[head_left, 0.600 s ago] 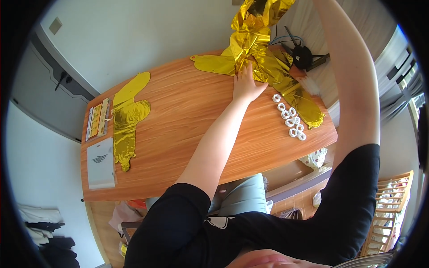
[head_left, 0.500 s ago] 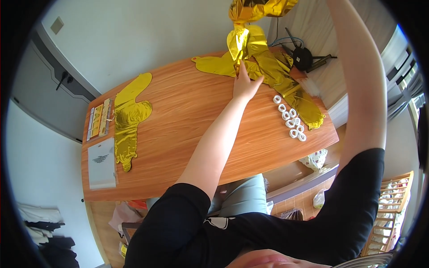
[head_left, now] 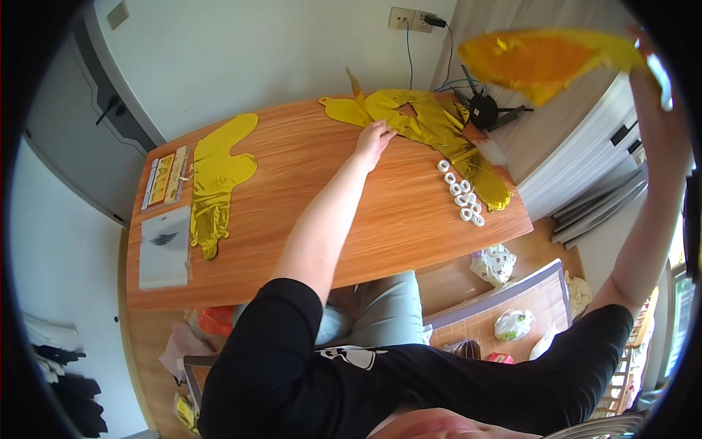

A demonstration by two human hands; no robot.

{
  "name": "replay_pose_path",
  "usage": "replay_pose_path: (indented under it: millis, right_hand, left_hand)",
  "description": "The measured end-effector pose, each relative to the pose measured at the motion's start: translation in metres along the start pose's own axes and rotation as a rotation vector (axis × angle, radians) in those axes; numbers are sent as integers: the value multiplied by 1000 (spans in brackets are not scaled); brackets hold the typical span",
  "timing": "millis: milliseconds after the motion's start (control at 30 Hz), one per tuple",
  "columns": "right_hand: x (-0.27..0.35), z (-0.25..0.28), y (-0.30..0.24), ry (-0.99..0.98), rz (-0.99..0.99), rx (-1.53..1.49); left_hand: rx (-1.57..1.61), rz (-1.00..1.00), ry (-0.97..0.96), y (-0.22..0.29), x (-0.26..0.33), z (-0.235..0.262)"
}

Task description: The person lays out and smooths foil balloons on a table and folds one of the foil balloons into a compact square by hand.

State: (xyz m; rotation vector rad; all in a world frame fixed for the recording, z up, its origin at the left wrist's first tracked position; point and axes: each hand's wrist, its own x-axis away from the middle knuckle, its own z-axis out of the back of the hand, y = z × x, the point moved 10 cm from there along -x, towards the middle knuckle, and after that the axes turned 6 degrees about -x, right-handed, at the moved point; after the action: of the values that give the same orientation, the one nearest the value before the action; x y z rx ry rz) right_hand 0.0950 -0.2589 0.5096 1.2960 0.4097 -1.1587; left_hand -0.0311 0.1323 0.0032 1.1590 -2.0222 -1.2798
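**While one foil sheet hangs aloft, another lies pinned**

Where counted: two hands, three lots of gold foil, one row of about nine small white rings (head_left: 462, 194), one white sheet of paper (head_left: 164, 247) and one flat packet of coloured strips (head_left: 167, 178) on the orange wooden worktop (head_left: 395, 219).

Left hand (head_left: 373, 139): laid flat, fingers (head_left: 382, 129) spread and pressing down at the near edge of the crumpled gold foil balloons (head_left: 420, 121) heaped at the worktop's far right; nothing gripped, foil lying just beyond and beside the fingertips.

Right hand (head_left: 653, 58): raised high at upper right, closed on the end of a limp gold foil sheet (head_left: 545, 58), held in the air well apart from the worktop, trailing leftward from the fingers.

Third lot: a flat gold foil balloon (head_left: 216, 179) at the worktop's left, beside the packet and paper, untouched.
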Motion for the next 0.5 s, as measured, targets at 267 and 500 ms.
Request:
replay_pose_path:
  millis: [267,500]
  right_hand:
    - [33,107,-162,-285,89,-338]
    - [33,141,-235,-515,228,-662]
  left_hand:
    - [-346,-465,-144,106,202,-136]
    - [-875,-920,-102,180,420,-193]
